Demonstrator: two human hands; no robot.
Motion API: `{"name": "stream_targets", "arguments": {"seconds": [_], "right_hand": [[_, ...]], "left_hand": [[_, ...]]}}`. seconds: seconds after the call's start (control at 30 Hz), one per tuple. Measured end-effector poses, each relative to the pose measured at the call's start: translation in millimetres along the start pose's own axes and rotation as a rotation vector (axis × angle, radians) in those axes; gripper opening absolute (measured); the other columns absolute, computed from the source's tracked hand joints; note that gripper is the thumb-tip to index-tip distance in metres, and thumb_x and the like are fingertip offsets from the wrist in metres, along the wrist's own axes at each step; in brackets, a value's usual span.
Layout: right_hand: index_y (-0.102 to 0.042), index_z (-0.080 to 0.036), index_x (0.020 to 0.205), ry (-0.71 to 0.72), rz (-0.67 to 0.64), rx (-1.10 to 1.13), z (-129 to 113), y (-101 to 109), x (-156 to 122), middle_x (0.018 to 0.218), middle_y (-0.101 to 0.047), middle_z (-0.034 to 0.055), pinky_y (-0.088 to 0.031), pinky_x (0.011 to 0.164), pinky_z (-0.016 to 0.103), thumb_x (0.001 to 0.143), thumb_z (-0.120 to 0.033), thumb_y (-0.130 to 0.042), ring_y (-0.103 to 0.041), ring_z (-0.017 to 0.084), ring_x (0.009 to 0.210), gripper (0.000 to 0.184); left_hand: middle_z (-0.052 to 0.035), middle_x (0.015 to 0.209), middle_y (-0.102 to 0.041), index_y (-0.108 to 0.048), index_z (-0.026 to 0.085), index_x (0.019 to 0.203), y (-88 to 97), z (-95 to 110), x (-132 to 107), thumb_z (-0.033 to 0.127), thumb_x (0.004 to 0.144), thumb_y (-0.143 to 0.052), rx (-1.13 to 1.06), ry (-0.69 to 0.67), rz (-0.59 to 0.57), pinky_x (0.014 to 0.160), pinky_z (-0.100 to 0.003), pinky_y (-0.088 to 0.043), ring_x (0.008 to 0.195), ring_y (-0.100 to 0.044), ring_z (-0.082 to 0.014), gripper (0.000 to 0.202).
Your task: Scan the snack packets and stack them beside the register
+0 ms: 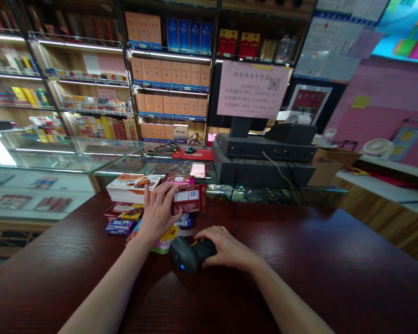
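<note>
Red-brown wooden desk [334, 260]: filled the lower half of the frame and carried everything the hands worked with.
Left hand [158, 211]: sat just left of centre, fingers closed around the left end of a red packet, thumb pointing up.
Red packet [188, 199]: was held clear of the desk near the middle of the frame, lying level, with a white barcode label facing the camera.
Right hand [226, 248]: was below centre, palm down, wrapped around the handle of a barcode scanner.
Barcode scanner [190, 255]: dark grey, low over the desk just below the packet, its head towards the left and a small blue light lit on it; whether it touched the desk could not be told.
Snack packets [121, 222]: lay in a loose, colourful pile on the desk under and left of the left hand.
Stack of flat boxes [130, 185]: stood behind the pile, at the desk's far edge.
Till terminal [261, 160]: black, right of centre on a glass counter [66, 155], with cables running down towards the desk.
Pink notice [252, 88]: hung on the back of the till screen, upper centre.
Shelves [170, 74]: lined the upper left, full of orange, blue and red boxes.
</note>
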State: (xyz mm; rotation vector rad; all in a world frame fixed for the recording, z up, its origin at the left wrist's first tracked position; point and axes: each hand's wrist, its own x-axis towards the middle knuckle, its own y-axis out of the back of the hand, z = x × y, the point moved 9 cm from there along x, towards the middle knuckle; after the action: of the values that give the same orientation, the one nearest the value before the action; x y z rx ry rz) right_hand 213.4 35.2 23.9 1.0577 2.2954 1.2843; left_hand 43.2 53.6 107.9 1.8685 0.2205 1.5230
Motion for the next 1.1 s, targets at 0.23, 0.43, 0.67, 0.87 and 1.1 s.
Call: {"name": "stream_targets", "arguments": {"seconds": [0.23,0.43,0.67,0.87,1.1], "right_hand": [[-0.069,-0.024,0.104,-0.047,0.278,0.187,8.5,42.6,-5.0,0.105,-0.071,0.0029,-0.045,0.092,0.035,0.084,-0.039,-0.073,-0.064,0.022,0.100,0.025],[-0.063,-0.020,0.120,-0.181,0.662,0.543,44.6,66.4,-10.9,0.103,-0.073,0.0068,-0.052,0.084,0.035,0.087,-0.044,-0.063,-0.069,0.022,0.092,0.040],[-0.071,-0.020,0.112,-0.147,0.642,0.743,41.5,57.2,-2.2,0.106,-0.077,0.0072,-0.055,0.087,0.040,0.081,-0.046,-0.070,-0.071,0.027,0.097,0.040],[-0.074,-0.020,0.107,-0.117,0.659,0.757,39.2,54.8,-1.2,0.102,-0.078,0.0054,-0.056,0.089,0.040,0.081,-0.047,-0.072,-0.071,0.028,0.096,0.037],[-0.074,-0.021,0.107,-0.124,0.672,0.698,39.5,53.1,0.1,0.099,-0.077,0.0049,-0.056,0.087,0.039,0.085,-0.049,-0.069,-0.070,0.027,0.093,0.036]], "left_hand": [[-0.0145,0.142,-0.052,-0.032,0.023,0.153,-2.1,3.6,-0.2,0.033,0.081,-0.073,-0.036,-0.005,-0.022,0.124,-0.065,-0.008,0.136,-0.045,-0.0348,0.084],[-0.0126,0.143,-0.053,-0.032,0.025,0.154,-2.5,22.4,1.5,0.031,0.081,-0.072,-0.090,-0.057,-0.067,0.125,-0.063,-0.010,0.136,-0.046,-0.0329,0.084],[-0.0122,0.148,-0.049,-0.034,0.026,0.154,-2.4,37.9,1.7,0.033,0.082,-0.074,-0.137,-0.115,-0.098,0.125,-0.062,-0.009,0.139,-0.042,-0.0324,0.083],[-0.0143,0.151,-0.039,-0.039,0.032,0.152,-5.5,29.0,2.6,0.035,0.075,-0.081,-0.090,-0.070,-0.111,0.121,-0.064,-0.019,0.138,-0.039,-0.0365,0.088],[-0.0081,0.118,-0.059,-0.032,0.033,0.156,-13.1,22.7,2.2,0.039,0.078,-0.078,-0.115,-0.027,-0.177,0.110,-0.054,-0.035,0.113,-0.051,-0.0302,0.091]]}}
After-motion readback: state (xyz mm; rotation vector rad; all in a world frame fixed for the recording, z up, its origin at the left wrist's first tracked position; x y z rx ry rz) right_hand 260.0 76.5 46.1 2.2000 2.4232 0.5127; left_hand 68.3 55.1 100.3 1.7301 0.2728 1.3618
